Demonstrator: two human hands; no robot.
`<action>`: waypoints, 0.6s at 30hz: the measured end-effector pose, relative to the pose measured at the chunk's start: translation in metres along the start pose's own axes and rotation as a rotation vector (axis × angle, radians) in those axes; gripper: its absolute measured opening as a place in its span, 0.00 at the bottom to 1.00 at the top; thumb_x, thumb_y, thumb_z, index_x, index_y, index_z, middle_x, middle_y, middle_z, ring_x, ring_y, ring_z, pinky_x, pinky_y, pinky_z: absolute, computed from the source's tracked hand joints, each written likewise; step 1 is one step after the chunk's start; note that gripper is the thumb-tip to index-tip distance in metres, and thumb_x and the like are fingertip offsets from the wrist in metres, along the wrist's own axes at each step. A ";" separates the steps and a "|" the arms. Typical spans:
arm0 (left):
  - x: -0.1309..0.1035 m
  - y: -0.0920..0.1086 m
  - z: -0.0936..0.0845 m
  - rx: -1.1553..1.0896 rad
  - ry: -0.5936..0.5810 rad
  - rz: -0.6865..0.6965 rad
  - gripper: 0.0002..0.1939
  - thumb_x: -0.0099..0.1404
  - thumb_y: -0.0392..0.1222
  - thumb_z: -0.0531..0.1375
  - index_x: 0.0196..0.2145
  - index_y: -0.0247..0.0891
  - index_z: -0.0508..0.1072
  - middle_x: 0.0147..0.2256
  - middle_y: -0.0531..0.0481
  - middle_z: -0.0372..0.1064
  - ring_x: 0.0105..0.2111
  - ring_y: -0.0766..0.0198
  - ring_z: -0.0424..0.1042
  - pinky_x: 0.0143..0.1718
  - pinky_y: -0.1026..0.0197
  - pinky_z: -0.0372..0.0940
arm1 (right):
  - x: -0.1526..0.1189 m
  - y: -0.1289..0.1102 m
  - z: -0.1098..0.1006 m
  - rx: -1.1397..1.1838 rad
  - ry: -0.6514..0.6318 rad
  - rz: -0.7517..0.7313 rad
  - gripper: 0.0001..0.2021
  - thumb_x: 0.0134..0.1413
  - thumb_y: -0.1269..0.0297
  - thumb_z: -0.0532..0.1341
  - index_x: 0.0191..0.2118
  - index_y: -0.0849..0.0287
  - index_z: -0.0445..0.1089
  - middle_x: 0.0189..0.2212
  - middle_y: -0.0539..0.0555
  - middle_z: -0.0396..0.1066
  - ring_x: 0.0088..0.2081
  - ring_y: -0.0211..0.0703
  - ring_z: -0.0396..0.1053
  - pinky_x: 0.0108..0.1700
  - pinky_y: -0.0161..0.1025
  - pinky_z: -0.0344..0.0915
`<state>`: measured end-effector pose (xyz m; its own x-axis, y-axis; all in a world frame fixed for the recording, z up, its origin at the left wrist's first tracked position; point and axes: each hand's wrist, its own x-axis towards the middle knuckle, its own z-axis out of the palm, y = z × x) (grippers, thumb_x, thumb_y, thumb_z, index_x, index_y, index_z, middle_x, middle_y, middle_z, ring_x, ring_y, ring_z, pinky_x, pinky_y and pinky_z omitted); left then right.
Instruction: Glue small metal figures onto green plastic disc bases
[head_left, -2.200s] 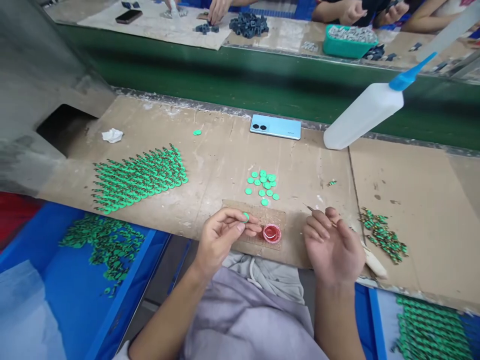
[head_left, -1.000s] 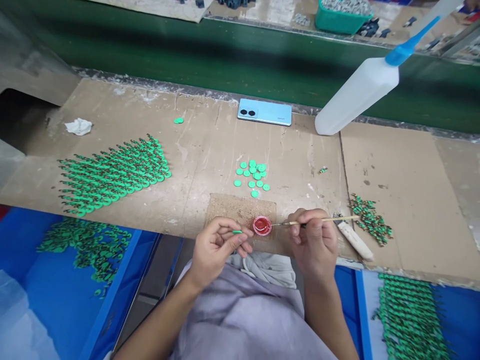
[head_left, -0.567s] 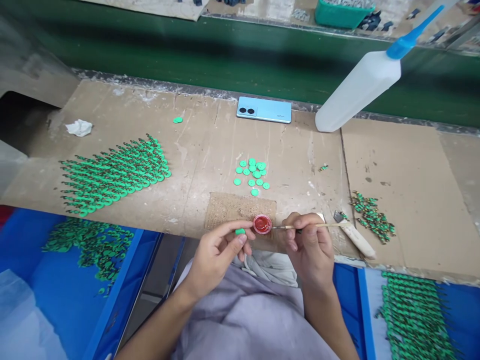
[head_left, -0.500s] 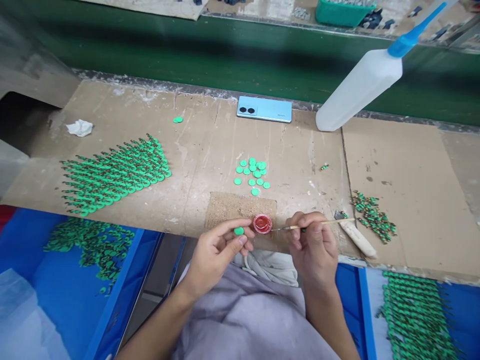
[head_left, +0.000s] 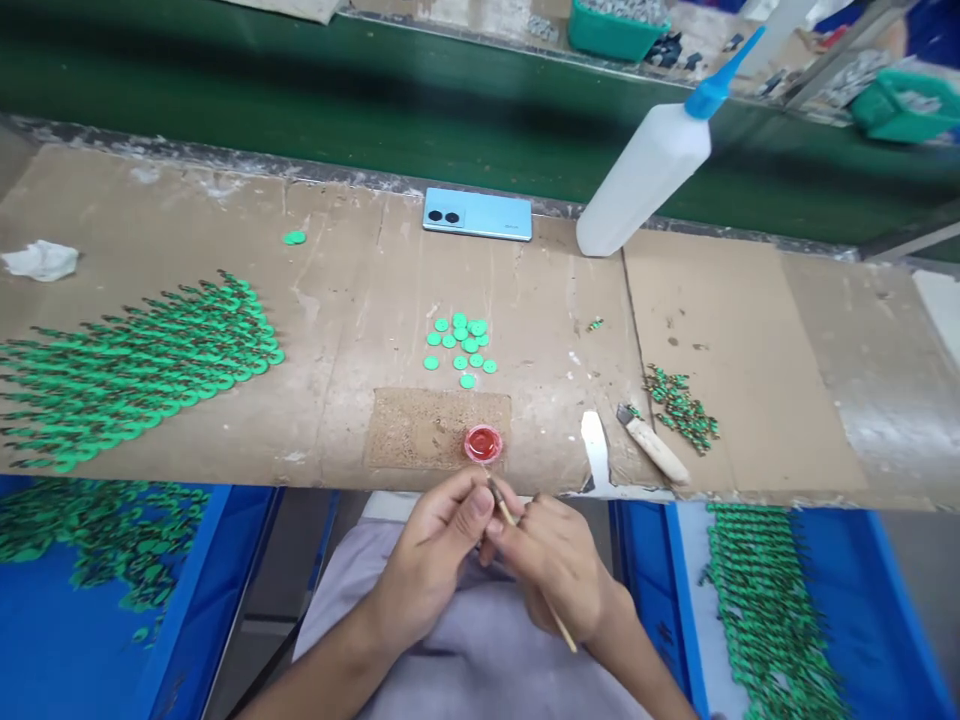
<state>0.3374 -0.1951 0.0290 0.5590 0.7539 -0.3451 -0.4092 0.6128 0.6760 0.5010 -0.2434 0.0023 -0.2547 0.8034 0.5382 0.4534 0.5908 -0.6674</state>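
Observation:
My left hand [head_left: 439,545] and my right hand [head_left: 551,550] meet just in front of the table edge. The right one grips a thin wooden brush [head_left: 559,622], its tip end between the two hands. My left fingers are pinched together; what they hold is hidden. Just beyond them a small round pot of red liquid [head_left: 482,443] sits on a rough brown board [head_left: 420,425]. Loose green discs [head_left: 470,345] lie behind it. To the right are a white-handled tool [head_left: 658,452] and a pile of small green-and-copper parts [head_left: 682,408].
Rows of green assemblies [head_left: 150,370] cover the table's left side. A blue phone [head_left: 477,214] and a tall white bottle [head_left: 645,175] stand along the back. Blue trays with green parts flank my lap, left [head_left: 191,580] and right [head_left: 885,600].
My hands have come together below the red pot, and the brush has turned to point down toward my lap. The green disc in my left fingers is now hidden. The view has shifted right.

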 end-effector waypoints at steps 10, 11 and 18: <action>0.004 -0.019 0.024 -0.277 -0.135 -0.195 0.20 0.69 0.53 0.68 0.30 0.35 0.72 0.27 0.53 0.63 0.24 0.66 0.71 0.24 0.66 0.67 | -0.042 0.038 -0.088 -0.576 0.473 0.666 0.15 0.76 0.59 0.53 0.53 0.56 0.76 0.38 0.58 0.76 0.35 0.51 0.73 0.41 0.47 0.68; 0.004 -0.025 0.025 -0.302 -0.139 -0.249 0.19 0.68 0.53 0.68 0.29 0.35 0.71 0.27 0.54 0.63 0.23 0.66 0.72 0.22 0.66 0.66 | -0.044 0.042 -0.094 -0.571 0.522 0.714 0.17 0.76 0.56 0.53 0.52 0.56 0.77 0.36 0.56 0.75 0.34 0.50 0.71 0.40 0.47 0.68; 0.014 -0.042 0.022 -0.231 -0.076 -0.420 0.17 0.63 0.50 0.70 0.34 0.35 0.72 0.28 0.55 0.63 0.19 0.73 0.63 0.15 0.70 0.50 | -0.042 0.050 -0.109 -0.769 0.198 0.699 0.25 0.70 0.38 0.59 0.50 0.57 0.76 0.33 0.55 0.70 0.33 0.51 0.67 0.37 0.45 0.64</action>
<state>0.3784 -0.2154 0.0105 0.7577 0.4160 -0.5027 -0.2813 0.9034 0.3236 0.6279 -0.2554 0.0023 0.3844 0.8794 0.2808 0.8821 -0.2602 -0.3927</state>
